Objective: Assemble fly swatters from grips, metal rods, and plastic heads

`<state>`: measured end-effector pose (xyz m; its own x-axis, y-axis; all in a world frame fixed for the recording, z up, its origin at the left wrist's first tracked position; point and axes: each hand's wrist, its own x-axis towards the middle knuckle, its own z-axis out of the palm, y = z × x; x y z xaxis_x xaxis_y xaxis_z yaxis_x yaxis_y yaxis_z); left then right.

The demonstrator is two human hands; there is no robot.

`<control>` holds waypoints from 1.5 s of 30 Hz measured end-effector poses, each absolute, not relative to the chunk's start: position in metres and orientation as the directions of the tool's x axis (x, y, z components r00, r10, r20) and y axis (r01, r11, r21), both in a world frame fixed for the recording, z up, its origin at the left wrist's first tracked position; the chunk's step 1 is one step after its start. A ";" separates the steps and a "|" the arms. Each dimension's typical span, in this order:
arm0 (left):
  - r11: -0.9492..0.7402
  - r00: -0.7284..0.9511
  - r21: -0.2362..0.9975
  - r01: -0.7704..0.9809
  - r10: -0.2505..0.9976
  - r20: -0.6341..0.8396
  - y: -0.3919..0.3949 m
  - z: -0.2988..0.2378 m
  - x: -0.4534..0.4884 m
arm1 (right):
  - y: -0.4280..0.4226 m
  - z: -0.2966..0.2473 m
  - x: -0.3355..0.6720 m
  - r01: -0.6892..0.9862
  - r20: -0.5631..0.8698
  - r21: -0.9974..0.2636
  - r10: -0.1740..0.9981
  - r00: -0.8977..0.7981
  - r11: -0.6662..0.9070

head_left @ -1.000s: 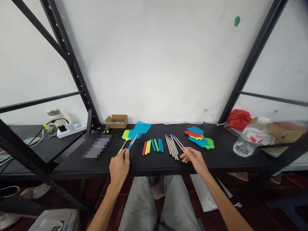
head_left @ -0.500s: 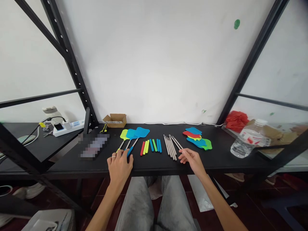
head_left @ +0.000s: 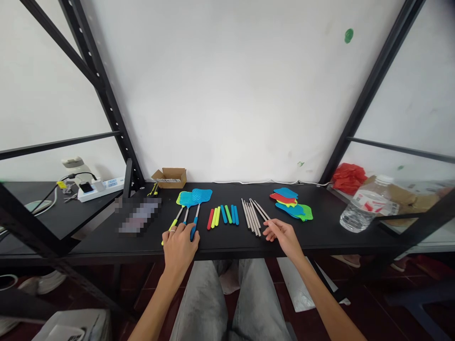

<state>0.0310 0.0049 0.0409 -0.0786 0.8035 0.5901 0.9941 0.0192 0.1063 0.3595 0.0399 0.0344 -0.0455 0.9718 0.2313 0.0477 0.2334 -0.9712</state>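
Observation:
Three telescopic-looking fly swatters lie side by side at the left: a yellow-green one (head_left: 180, 198), a blue one (head_left: 187, 199) and another blue one (head_left: 202, 195) overlapping it. My left hand (head_left: 180, 246) curls over their handles, thumb and fingers around the rightmost blue handle. My right hand (head_left: 282, 233) pinches the near end of a thin metal rod (head_left: 261, 210), beside a row of similar rods (head_left: 250, 219). Between my hands lie several loose handle grips (head_left: 217, 217) in red, yellow, green and blue. Loose swatter heads (head_left: 291, 208) are piled beyond my right hand.
All this lies on a black tabletop (head_left: 227, 244) against a white wall. An open cardboard box (head_left: 170, 178) stands at the back left, near a pixelated item (head_left: 140, 217). A large water bottle (head_left: 368, 206) and a red plastic bag (head_left: 349, 178) are at the right.
My left hand has shifted slightly right and nearer me. The rightmost blue swatter has swung left, its head now over the middle one. My right hand stays put.

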 end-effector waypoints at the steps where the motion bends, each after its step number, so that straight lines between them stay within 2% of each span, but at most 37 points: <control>1: 0.011 -0.071 0.103 0.995 0.795 0.603 0.004 0.042 0.034 | 0.040 0.035 0.359 0.049 0.234 -0.971 0.971 -0.047 0.236; 6: -0.195 0.093 0.098 0.976 0.778 0.621 0.001 0.040 0.054 | 0.040 0.031 0.361 0.041 0.268 -0.963 0.963 0.024 0.267; 8: -0.269 0.160 0.094 0.958 0.781 0.603 0.000 0.035 0.062 | 0.042 0.029 0.367 0.099 0.292 -0.954 0.951 0.098 0.283; 11: -0.309 0.188 0.111 0.945 0.786 0.590 0.001 0.028 0.067 | 0.050 0.028 0.381 0.378 0.386 -0.880 0.897 0.213 0.289; 14: -0.287 0.146 0.149 0.946 0.791 0.593 0.002 0.026 0.067 | 0.062 0.029 0.392 0.667 0.446 -0.719 0.866 0.225 0.197; 19: -0.248 0.104 0.167 0.954 0.799 0.592 0.000 0.031 0.068 | 0.078 0.034 0.382 0.860 0.297 -0.510 0.942 0.156 0.018; 23: -0.221 0.070 0.181 0.958 0.797 0.599 -0.001 0.035 0.068 | 0.083 0.038 0.366 0.881 0.224 -0.473 0.966 0.130 -0.009; 25: -0.208 0.061 0.177 0.962 0.795 0.603 -0.001 0.035 0.067 | 0.084 0.039 0.365 0.851 0.231 -0.525 0.962 0.144 -0.001; 28: -0.220 0.096 0.129 0.967 0.785 0.612 0.000 0.033 0.065 | 0.084 0.037 0.372 0.711 0.205 -0.703 0.964 0.172 0.023; 31: -0.227 0.122 0.097 0.969 0.782 0.611 0.001 0.031 0.065 | 0.083 0.032 0.384 0.394 0.133 -0.918 0.974 0.185 0.051; 33: -0.226 0.114 0.111 0.968 0.786 0.608 0.001 0.031 0.066 | 0.080 0.029 0.391 0.138 0.112 -0.987 0.974 0.198 0.086; 35: -0.220 0.095 0.135 0.966 0.790 0.606 0.001 0.032 0.067 | 0.076 0.027 0.394 -0.062 0.114 -0.989 0.969 0.218 0.131; 38: -0.208 0.080 0.149 0.967 0.798 0.598 0.000 0.034 0.067 | 0.069 0.028 0.395 -0.226 0.098 -0.962 0.966 0.240 0.154; 42: -0.179 0.044 0.163 0.970 0.792 0.609 0.004 0.038 0.057 | 0.063 0.032 0.394 -0.268 0.084 -0.953 0.974 0.211 0.140; 45: -0.183 -0.020 0.252 0.950 0.771 0.637 0.006 0.044 0.047 | 0.060 0.034 0.393 -0.249 0.132 -0.953 0.975 0.180 0.175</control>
<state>0.0466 0.0064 0.0436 -0.0205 0.7710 0.6365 0.9503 -0.1828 0.2520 0.3931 0.0602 0.0338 0.1805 0.9747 0.1320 -0.2487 0.1751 -0.9526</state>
